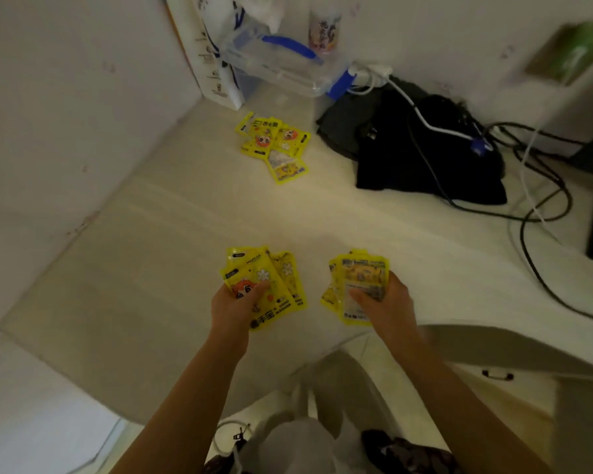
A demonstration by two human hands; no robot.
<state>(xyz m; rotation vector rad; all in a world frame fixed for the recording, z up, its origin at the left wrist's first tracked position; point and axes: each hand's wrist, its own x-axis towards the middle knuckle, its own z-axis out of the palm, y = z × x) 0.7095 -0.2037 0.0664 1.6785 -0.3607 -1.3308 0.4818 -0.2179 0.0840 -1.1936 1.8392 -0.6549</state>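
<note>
Sachets in both hands, held over the near edge of the white desk (172, 234). My left hand (235, 306) grips a fanned bunch of yellow sachets (271, 285), printed fronts up, thumb curled across the cartoon face on the top one. My right hand (387, 302) grips a second, smaller bunch of yellow sachets (360, 278), thumb pressed over the front sachet, fingers wrapped behind. The two bunches sit apart, with a gap of bare desk between them. Neither bunch touches the desk as far as I can tell.

Farther back, near the wall, a loose pile of the same yellow sachets (274, 145) lies flat on the desk, overlapping one another. Just to its right lies a black cloth heap (418, 155) with cables running over it. Behind the pile stands a clear plastic container with blue trim (281, 59).
</note>
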